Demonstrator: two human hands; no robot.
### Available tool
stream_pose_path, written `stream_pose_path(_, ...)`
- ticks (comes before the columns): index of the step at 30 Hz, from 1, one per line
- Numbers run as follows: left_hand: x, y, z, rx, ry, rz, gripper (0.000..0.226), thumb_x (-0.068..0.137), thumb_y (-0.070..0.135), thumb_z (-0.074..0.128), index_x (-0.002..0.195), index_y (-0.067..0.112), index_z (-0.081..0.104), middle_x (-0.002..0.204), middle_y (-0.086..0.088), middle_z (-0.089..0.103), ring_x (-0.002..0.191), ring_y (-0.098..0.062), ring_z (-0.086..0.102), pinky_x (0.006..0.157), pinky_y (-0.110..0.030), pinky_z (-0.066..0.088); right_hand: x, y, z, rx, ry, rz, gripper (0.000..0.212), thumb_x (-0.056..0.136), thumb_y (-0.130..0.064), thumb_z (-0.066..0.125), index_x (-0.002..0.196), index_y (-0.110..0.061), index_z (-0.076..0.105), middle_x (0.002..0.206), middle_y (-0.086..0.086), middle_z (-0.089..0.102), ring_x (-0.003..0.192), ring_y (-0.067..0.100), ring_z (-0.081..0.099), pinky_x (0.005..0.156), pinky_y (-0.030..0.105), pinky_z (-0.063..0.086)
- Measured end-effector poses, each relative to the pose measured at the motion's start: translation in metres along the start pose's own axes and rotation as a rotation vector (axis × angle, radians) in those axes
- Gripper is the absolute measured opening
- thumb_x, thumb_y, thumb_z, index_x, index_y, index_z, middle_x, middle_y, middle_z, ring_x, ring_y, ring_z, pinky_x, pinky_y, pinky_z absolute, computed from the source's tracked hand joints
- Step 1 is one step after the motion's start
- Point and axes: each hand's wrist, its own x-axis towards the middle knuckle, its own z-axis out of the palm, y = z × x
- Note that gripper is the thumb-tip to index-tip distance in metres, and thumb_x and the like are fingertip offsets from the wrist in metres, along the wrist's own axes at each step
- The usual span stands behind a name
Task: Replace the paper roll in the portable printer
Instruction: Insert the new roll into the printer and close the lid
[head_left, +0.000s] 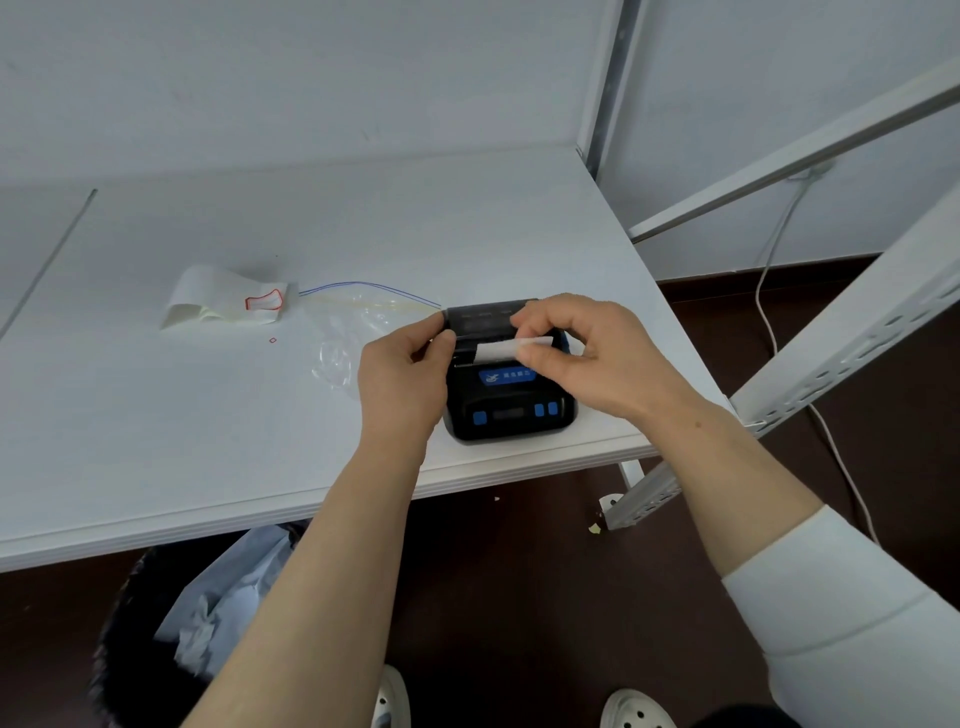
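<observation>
Paper strip (511, 348) thin, tear-prone; pinched at free end by right hand (587, 353). Printer (511, 395) lid edge clamped by left hand (402, 374) grip.

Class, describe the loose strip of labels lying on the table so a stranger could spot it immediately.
Start at the white table, then look left of the black printer, past the clear plastic bag. The label strip lies there, folded over, the only paper bearing a red outline.

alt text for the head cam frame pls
Two bare hands work on a black portable printer at the near edge of a white table: the right hand pinches a white paper strip coming from its slot, the left hand grips its side. A clear bag and loose label strip lie behind.
</observation>
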Motion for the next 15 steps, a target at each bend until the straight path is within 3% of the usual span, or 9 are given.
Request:
stream_pose_path(2, 0.0, 0.0, -0.001, 0.01, -0.005, 0.004, 0.029, 0.089, 0.009, 0.056, 0.116, 0.011, 0.066, 0.083, 0.018, 0.061, 0.083, -0.003, 0.059, 0.077, -0.013, 0.044, -0.002, -0.002, 0.0, 0.189, 0.029, 0.085, 0.014, 0.086, -0.023, 0.061, 0.076, -0.017, 0.069, 0.103, -0.005, 0.07, 0.102, 0.002, 0.059, 0.08, 0.004, 0.04)
stream_pose_path(5, -0.001, 0.0, -0.001, 0.021, -0.011, -0.001, 0.029, 0.089, 0.01, 0.056, 0.117, 0.01, 0.065, 0.08, 0.02, 0.059, 0.077, 0.003, 0.056, 0.072, -0.01, 0.042, 0.005, 0.006, 0.002, 0.511, 0.299, 0.243, 0.02, 0.09, -0.025, 0.054, 0.09, -0.016, 0.071, 0.1, -0.008, 0.07, 0.096, -0.003, 0.061, 0.09, 0.01, 0.043)
stream_pose_path(6, -0.002, 0.0, -0.001, 0.021, -0.01, 0.0, 0.029, 0.089, 0.01, 0.056, 0.117, 0.009, 0.065, 0.078, 0.021, 0.057, 0.075, 0.004, 0.055, 0.07, -0.01, 0.041, 0.009, 0.01, 0.004, 0.531, 0.34, 0.291, 0.017, 0.09, -0.019, 0.056, 0.101, -0.015, 0.069, 0.106, -0.005, 0.068, 0.099, 0.001, 0.06, 0.096, 0.017, 0.044)
stream_pose_path(9, -0.004, 0.0, -0.002, 0.009, -0.011, -0.028, 0.026, 0.09, 0.014, 0.057, 0.114, 0.008, 0.065, 0.077, 0.02, 0.054, 0.077, -0.001, 0.054, 0.078, -0.017, 0.043, 0.013, 0.02, 0.009, 0.627, 0.27, 0.441, 0.036, 0.085, -0.007, 0.062, 0.121, -0.008, 0.058, 0.122, 0.009, 0.061, 0.114, 0.018, 0.057, 0.106, 0.034, 0.042)
stream_pose_path(11, -0.004, -0.003, -0.002, -0.004, -0.025, -0.065, 0.012, 0.09, 0.017, 0.057, 0.092, 0.018, 0.069, 0.073, 0.016, 0.053, 0.078, -0.009, 0.053, 0.082, -0.023, 0.04, 0.013, 0.024, 0.01, 0.677, 0.253, 0.472, 0.041, 0.084, -0.005, 0.063, 0.124, -0.003, 0.055, 0.124, 0.012, 0.06, 0.116, 0.023, 0.056, 0.107, 0.038, 0.041)
stream_pose_path(13, -0.003, -0.006, -0.001, 0.006, -0.031, -0.072, 0.03, 0.09, 0.019, 0.057, 0.063, 0.031, 0.05, 0.068, 0.011, 0.045, 0.077, -0.013, 0.045, 0.079, -0.026, 0.037, 0.01, 0.025, 0.01, 0.722, 0.251, 0.479, 0.042, 0.084, -0.004, 0.062, 0.125, 0.001, 0.053, 0.121, 0.013, 0.061, 0.116, 0.024, 0.057, 0.107, 0.038, 0.041)
stream_pose_path(15, -0.005, -0.006, 0.001, 0.023, -0.028, -0.07, 0.039, 0.09, 0.021, 0.056, 0.059, 0.033, 0.037, 0.065, 0.013, 0.039, 0.07, -0.009, 0.04, 0.071, -0.024, 0.036, 0.009, 0.027, 0.01, 0.755, 0.25, 0.484, 0.042, 0.084, -0.003, 0.062, 0.124, 0.003, 0.052, 0.119, 0.015, 0.061, 0.114, 0.025, 0.058, 0.106, 0.038, 0.042)
